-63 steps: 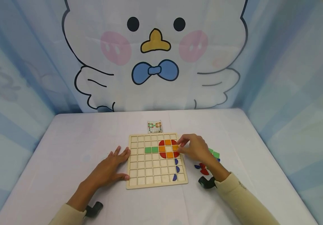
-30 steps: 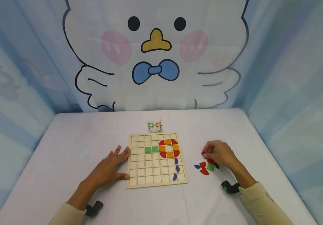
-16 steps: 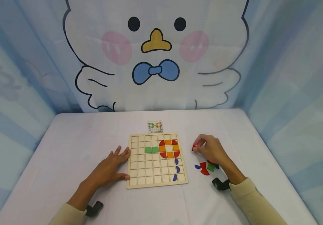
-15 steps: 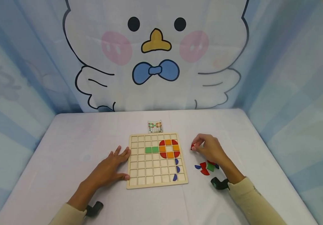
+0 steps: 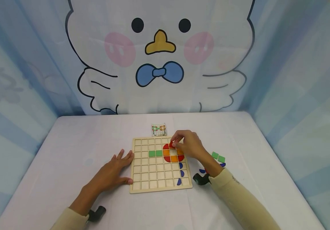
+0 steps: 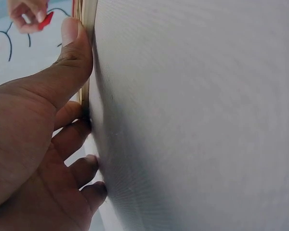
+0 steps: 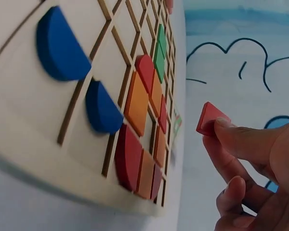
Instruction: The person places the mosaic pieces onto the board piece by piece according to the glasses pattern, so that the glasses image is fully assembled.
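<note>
A wooden grid board [image 5: 160, 183] lies on the white table. Set in it are two green squares [image 5: 155, 153], a ring of orange squares [image 5: 174, 158] and red rounded pieces [image 5: 181, 158], and three blue half-round pieces [image 5: 182, 173] below. My right hand [image 5: 192, 143] is over the ring's upper part, pinching a red tile [image 7: 211, 118] between thumb and index finger. In the right wrist view the tile is raised off the board. My left hand [image 5: 110, 174] lies spread at the board's left side, thumb [image 6: 70, 57] and fingertips against its edge.
A small pattern card [image 5: 159, 129] lies behind the board. Right of it are loose green squares [image 5: 221, 158] and blue half-rounds [image 5: 223, 164]; my right forearm covers most of the red ones. Each wrist carries a black camera [image 5: 97, 214]. A printed curtain [image 5: 159, 95] hangs behind the table.
My right hand went from the board's right edge to the loose pieces, picked up a red tile and carried it left over the ring. The left hand has stayed put.
</note>
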Demonstrator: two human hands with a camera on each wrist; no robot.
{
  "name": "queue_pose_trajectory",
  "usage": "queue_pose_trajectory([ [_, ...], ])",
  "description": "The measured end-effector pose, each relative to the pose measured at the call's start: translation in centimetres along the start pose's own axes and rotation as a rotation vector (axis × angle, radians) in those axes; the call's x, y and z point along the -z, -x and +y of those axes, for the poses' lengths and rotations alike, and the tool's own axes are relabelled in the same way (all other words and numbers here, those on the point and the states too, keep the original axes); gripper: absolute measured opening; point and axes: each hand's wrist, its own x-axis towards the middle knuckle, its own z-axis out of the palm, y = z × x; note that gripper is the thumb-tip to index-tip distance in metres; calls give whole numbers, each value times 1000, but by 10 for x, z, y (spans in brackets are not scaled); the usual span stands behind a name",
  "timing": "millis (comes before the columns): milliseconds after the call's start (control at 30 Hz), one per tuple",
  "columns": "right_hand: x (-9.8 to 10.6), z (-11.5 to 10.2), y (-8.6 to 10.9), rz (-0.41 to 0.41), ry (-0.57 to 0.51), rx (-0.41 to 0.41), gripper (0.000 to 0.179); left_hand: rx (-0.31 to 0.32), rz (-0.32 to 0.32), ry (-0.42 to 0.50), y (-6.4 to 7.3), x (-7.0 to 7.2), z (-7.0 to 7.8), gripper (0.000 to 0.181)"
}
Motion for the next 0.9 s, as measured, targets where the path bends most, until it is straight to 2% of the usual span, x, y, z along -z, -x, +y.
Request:
queue_pose_trajectory([
  [433,-35,-35,-26,-49,9,112,8,35,-30,13,1,2,3,108],
  [700,-53,-42,-38,-92,66,141,7,29,-31,9,0,2,2,107],
  [900,-62,-44,-39,-111,114,137,8,17,-25,6,1,3,1,107],
])
